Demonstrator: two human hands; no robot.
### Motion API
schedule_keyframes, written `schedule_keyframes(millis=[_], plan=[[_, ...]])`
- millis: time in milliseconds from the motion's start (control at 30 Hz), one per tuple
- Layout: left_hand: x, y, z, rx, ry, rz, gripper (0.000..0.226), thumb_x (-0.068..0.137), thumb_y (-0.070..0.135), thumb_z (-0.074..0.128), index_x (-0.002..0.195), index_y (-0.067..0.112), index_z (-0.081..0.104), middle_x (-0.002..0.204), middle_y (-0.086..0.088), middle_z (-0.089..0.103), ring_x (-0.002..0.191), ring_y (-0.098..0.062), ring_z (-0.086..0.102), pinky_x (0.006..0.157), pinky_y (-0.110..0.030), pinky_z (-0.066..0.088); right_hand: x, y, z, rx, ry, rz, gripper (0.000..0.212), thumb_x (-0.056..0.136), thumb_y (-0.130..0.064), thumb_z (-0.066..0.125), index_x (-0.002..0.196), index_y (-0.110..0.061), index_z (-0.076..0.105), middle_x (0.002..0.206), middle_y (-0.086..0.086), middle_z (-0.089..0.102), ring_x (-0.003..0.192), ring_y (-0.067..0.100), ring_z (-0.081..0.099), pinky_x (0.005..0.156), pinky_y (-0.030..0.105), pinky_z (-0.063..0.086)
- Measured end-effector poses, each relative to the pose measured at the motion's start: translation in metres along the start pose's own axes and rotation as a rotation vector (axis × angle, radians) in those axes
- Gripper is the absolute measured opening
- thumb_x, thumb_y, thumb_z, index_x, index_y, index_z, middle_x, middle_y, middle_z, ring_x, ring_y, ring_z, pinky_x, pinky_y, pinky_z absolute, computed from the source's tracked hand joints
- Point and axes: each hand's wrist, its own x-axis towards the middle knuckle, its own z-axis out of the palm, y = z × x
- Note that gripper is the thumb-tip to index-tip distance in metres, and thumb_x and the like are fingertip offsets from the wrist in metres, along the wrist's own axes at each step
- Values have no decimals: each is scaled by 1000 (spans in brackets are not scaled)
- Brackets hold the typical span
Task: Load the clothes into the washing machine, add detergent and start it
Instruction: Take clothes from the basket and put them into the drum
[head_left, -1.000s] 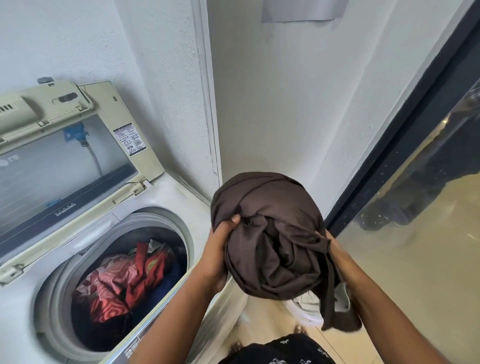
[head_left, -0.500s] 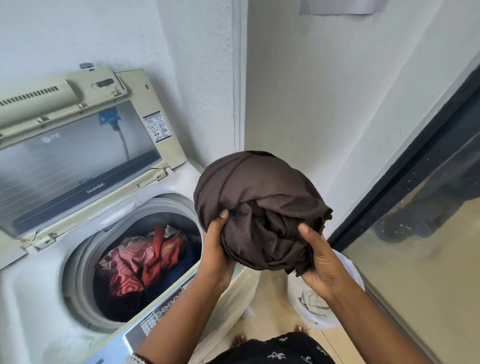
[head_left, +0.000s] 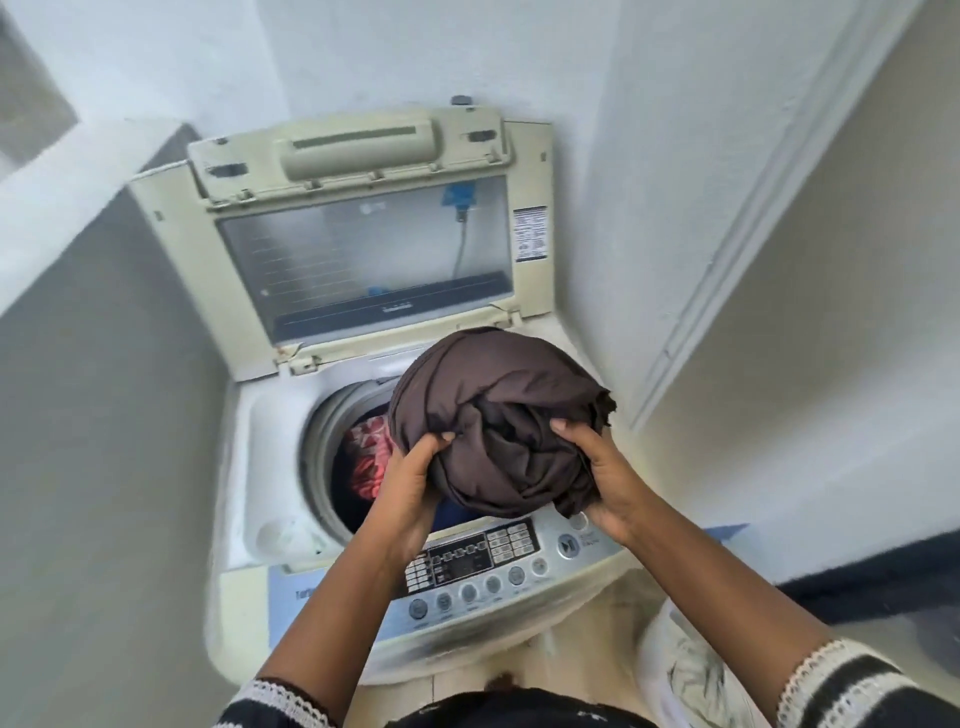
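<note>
The brown bundle (head_left: 498, 415) hides most of the drum opening (head_left: 332, 441).

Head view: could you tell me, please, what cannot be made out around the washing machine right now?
- Drum contents: mostly hidden by the brown bundle that the left hand and right hand hold over it; only red patterned cloth shows.
- Control panel labels: too small and blurred.
- Lid sticker: text too small.
- White bag: cut off by the bottom edge.

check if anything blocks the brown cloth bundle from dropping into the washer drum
Nothing visible does. The cream lid stands open, and both hands, left and right, hold the brown cloth bundle over the drum opening, which already holds red clothes.
</note>
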Motion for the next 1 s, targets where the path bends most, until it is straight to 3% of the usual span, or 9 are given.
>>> schedule_keyframes(millis=[67, 133, 200, 300, 367, 500, 667, 867, 1000], plan=[[2, -1, -14, -18, 77, -38, 39, 92, 17, 60, 131, 14, 60, 121, -5, 70, 112, -21, 65, 97, -40, 51, 20, 10, 14, -32, 14, 93, 83, 71, -37, 85, 141, -25, 42, 132, 8, 64, 118, 30, 64, 95, 50, 54], [2, -1, -27, -31, 135, -112, 30, 94, 23, 59, 122, 14, 65, 112, -5, 72, 102, -21, 68, 89, -38, 55, 34, 19, 26, -110, 23, 179, 79, 74, -42, 83, 138, -31, 37, 133, 6, 61, 117, 30, 62, 91, 61, 53], [3, -3, -40, -32, 188, -218, 22, 94, 26, 58, 110, 13, 65, 110, -7, 67, 99, -24, 65, 89, -41, 52, 41, 27, 32, -213, -16, 229, 80, 79, -42, 79, 142, -36, 30, 144, 3, 49, 127, 33, 52, 87, 67, 51], [2, -8, -59, 28, 279, -328, 47, 94, 27, 60, 135, 9, 47, 139, -20, 43, 127, -39, 47, 104, -45, 43, 48, 35, 34, -315, -18, 269, 90, 85, -36, 75, 151, -41, 14, 161, 4, 21, 143, 46, 24, 90, 64, 51], [0, -10, -67, 36, 311, -330, 57, 94, 23, 61, 144, 6, 38, 146, -23, 36, 132, -40, 43, 103, -44, 45, 48, 38, 31, -338, -11, 298, 86, 88, -33, 72, 152, -40, 15, 163, 7, 15, 144, 50, 17, 93, 63, 50], [-2, -18, -65, 50, 289, -293, 47, 96, 21, 59, 137, 4, 46, 136, -22, 51, 121, -34, 56, 98, -39, 48, 41, 40, 20, -365, -49, 273, 70, 90, -25, 71, 147, -28, 30, 160, 13, 21, 138, 44, 34, 99, 54, 50], [1, -29, -25, 164, 178, -251, 21, 95, 20, 60, 114, 11, 57, 121, -18, 63, 107, -28, 66, 86, -34, 53, 24, 28, 0, -419, -36, 79, 44, 90, -17, 70, 131, -20, 54, 140, 9, 45, 114, 27, 63, 98, 42, 53], [7, -47, 50, 438, -25, -172, 22, 94, 21, 62, 115, 14, 58, 113, -13, 68, 103, -24, 68, 94, -38, 54, -3, -4, -45, -399, 109, -49, 25, 92, -11, 67, 115, -19, 64, 117, 8, 62, 96, 25, 71, 90, 39, 58], [8, -64, 98, 667, -158, -44, 20, 93, 24, 64, 112, 26, 60, 106, -4, 68, 98, -19, 67, 94, -42, 54, -30, -34, -82, -465, 222, -110, 23, 93, -8, 63, 114, -19, 65, 106, 5, 68, 91, 18, 70, 81, 32, 58]])
